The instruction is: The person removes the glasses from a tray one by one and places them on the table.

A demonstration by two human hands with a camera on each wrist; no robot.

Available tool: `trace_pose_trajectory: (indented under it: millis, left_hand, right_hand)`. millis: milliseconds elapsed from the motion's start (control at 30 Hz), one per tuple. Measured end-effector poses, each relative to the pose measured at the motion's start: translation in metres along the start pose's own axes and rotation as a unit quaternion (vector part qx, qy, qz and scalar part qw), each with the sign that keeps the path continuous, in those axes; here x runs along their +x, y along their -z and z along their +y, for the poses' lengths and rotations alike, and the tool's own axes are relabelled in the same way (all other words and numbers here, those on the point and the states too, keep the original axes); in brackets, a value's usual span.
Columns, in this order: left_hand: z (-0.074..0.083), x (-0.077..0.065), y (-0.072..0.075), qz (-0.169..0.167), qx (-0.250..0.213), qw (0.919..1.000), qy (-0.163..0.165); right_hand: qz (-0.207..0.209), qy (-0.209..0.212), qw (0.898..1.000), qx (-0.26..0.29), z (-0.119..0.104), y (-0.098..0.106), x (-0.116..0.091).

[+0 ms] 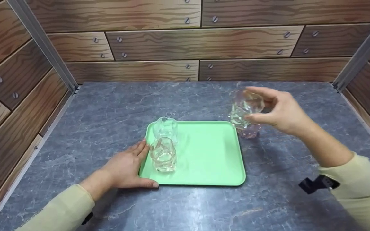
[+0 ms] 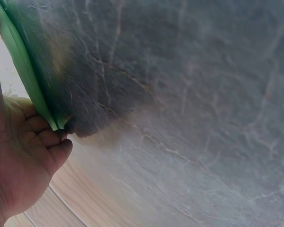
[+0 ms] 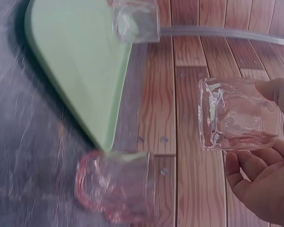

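In the head view my right hand holds a clear glass between thumb and fingers, raised near the far right corner of the green tray. The right wrist view shows this glass tipped sideways in frame, its thick base away from the palm. A pink-tinted glass stands on the table beside the tray, partly hidden behind the held one. Two clear glasses, a front one and a back one, stand on the tray's left side. My left hand grips the tray's near left corner.
The grey marbled tabletop surrounds the tray. Wood-patterned panels close off the back and sides, with metal posts at the rear corners.
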State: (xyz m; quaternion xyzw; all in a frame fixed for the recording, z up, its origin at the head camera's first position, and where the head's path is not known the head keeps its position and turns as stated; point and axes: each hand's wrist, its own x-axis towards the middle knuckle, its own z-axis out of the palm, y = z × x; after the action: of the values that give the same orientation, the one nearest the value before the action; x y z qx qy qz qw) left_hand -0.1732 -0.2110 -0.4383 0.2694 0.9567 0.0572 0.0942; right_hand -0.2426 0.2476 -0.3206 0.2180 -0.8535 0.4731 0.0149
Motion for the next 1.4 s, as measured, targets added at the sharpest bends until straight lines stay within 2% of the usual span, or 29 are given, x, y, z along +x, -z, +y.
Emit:
trace_pose_trajectory:
  millis: [300, 600, 867, 1100, 1400]
  left_hand:
    - [-0.001, 0.001, -0.002, 0.006, -0.012, 0.9999, -0.003]
    - [0.000, 0.001, -0.005, 0.017, -0.007, 0.9998, -0.008]
    - [-0.001, 0.001, -0.002, 0.014, -0.006, 0.9998, -0.012]
    - [-0.001, 0.001, 0.002, 0.008, -0.005, 0.9999, -0.006]
    - [-0.001, 0.000, 0.000, -0.003, -0.011, 0.9999, 0.001]
  right_hand:
    - [0.019, 0.002, 1.000, 0.008, 0.021, 0.031, -0.009]
    - [0.030, -0.026, 0.999, 0.014, 0.055, 0.060, -0.017]
    - [0.032, -0.058, 0.998, 0.011, 0.085, 0.078, -0.026]
    - [0.034, -0.087, 0.995, 0.023, 0.106, 0.080, -0.032]
    - [0.016, -0.084, 0.994, 0.071, 0.137, 0.068, -0.038]
